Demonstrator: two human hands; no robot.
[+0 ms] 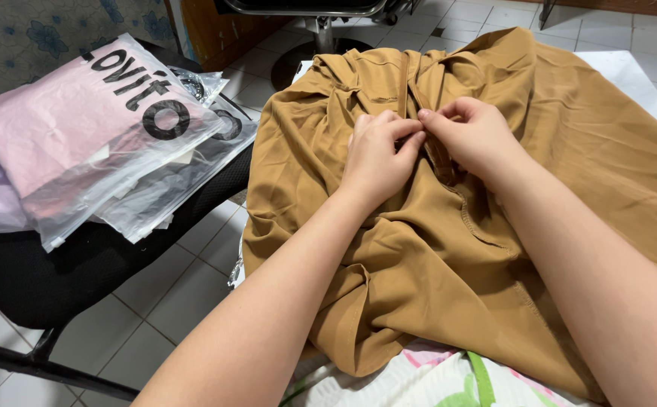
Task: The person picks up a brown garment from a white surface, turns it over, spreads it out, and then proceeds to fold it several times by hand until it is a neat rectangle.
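Head view looks down on a tan garment (449, 256) that lies spread and wrinkled over a table (630, 68) with a white top. The garment's long axis runs from the near edge, close to the person, up and away toward the far edge of the table, where the cloth is bunched in folds. A stitched seam curves down its middle. The left hand (377, 154) and the right hand (475, 136) meet at the centre of the garment — fingertips touching each other, both narrowly closed and pinching a small fold of the tan cloth. Under the near edge a flowered sheet (419, 380) shows. Left of the table stands a black chair (80, 264), and on it rest clear plastic bags (95, 128) with folded pink and grey clothes.
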